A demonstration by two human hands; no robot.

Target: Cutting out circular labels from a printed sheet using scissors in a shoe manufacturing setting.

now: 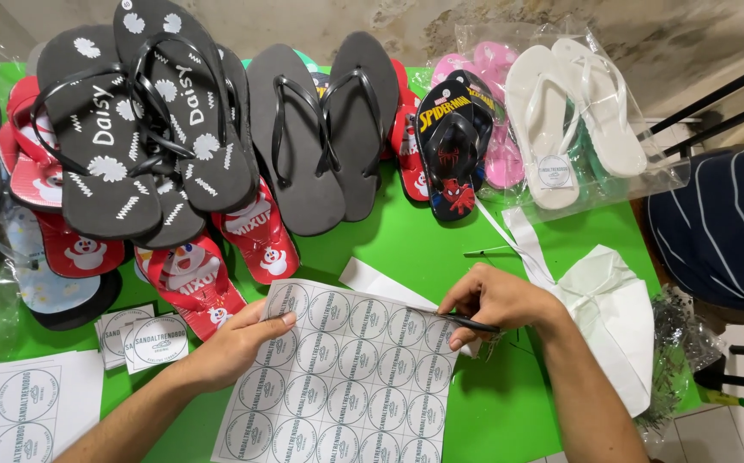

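Observation:
A white sheet printed with several round labels (pixel 338 377) lies on the green table (pixel 441 249). My left hand (pixel 235 347) pinches the sheet's upper left edge and lifts it slightly. My right hand (pixel 496 300) is at the sheet's upper right corner, fingers closed on a thin dark tool, likely scissors (pixel 471 323), whose tip lies across the sheet's top edge.
Flip-flops crowd the table's far side: black patterned pairs (pixel 145 120), plain black ones (pixel 321 129), red cartoon ones (pixel 192 274), white pairs in a clear bag (pixel 569 111). Cut square labels (pixel 141 339) and another label sheet (pixel 12 407) lie left. A person in a striped shirt (pixel 723 223) sits right.

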